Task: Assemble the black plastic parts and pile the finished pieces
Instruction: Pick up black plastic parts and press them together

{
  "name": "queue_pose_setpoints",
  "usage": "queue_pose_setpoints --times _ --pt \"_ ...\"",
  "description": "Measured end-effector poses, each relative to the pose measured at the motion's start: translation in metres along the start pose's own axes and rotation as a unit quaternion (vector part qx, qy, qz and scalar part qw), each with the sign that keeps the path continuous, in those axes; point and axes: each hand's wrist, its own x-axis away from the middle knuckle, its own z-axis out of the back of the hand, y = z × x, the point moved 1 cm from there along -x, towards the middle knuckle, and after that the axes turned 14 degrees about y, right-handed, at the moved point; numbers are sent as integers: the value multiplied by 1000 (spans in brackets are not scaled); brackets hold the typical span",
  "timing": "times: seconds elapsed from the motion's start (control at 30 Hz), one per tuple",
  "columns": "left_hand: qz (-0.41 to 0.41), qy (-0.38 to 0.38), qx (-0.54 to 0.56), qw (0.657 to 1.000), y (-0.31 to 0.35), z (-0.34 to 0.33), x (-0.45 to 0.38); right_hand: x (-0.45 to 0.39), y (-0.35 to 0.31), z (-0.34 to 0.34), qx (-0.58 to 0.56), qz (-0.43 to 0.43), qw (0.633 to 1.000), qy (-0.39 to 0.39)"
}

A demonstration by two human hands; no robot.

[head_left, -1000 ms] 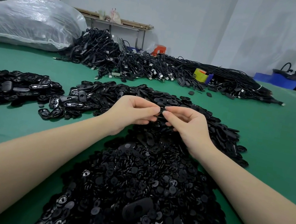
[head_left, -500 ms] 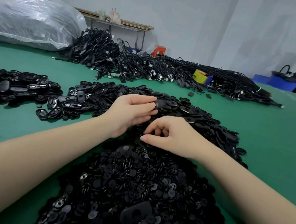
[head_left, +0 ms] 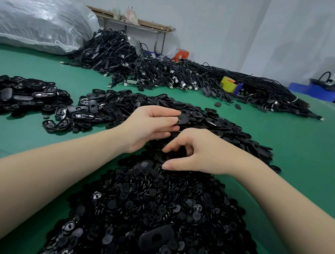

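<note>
1. Both hands low over the black heaps, close together but not touching. Left hand [head_left: 151, 128] with fingers stretched forward, pinching an oval shell [head_left: 184, 118] between fingertips and thumb, held just above the far heap. Right hand [head_left: 197, 153] knuckles-up, thumb and curled fingers reaching down into the parts at the near heap's far edge; whether anything is already pinched there, cannot tell.
2. Near heap of small round discs [head_left: 149, 211] directly under and in front of the right hand, presumably kept closest so an insert can be fetched without reaching.
3. Far heap of oval shells [head_left: 216, 125] just beyond both hands, feeding the left.
4. Pile of pieces [head_left: 14, 95] well apart to the left, probably the finished ones, set aside to avoid mixing.
5. One stray oval shell lying on top of the discs [head_left: 155, 239], near the body, between the forearms.
</note>
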Motion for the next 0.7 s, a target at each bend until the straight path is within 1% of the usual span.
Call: queue_pose_setpoints --times 0.1,0.23,0.37,0.43,0.47,0.5,0.57,0.63,0.7 --pt "0 3 -1 1000 0 0 -1 0 -2 1 25 0 1000 1" --pt "-1 4 -2 1000 -1 1 -2 1 -5 1 6 2 1000 29" --pt "-10 2 -7 1000 0 2 -1 -2 -8 12 -104 -29 988 107" --pt "-13 -13 -5 1000 0 2 0 -3 -10 16 -157 -33 979 125" --pt "-14 -14 -7 1000 0 2 0 -4 -11 16 -160 -36 978 132" --pt "-12 -8 -8 1000 1 1 0 -4 -12 15 -142 -37 979 143" --pt "-3 6 -5 1000 1 1 -1 -4 -9 15 -59 -38 986 150" --pt "3 11 3 1000 0 0 -1 -3 -4 16 33 -59 992 107" --pt "5 14 4 1000 0 0 -1 0 2 15 71 -87 993 46"
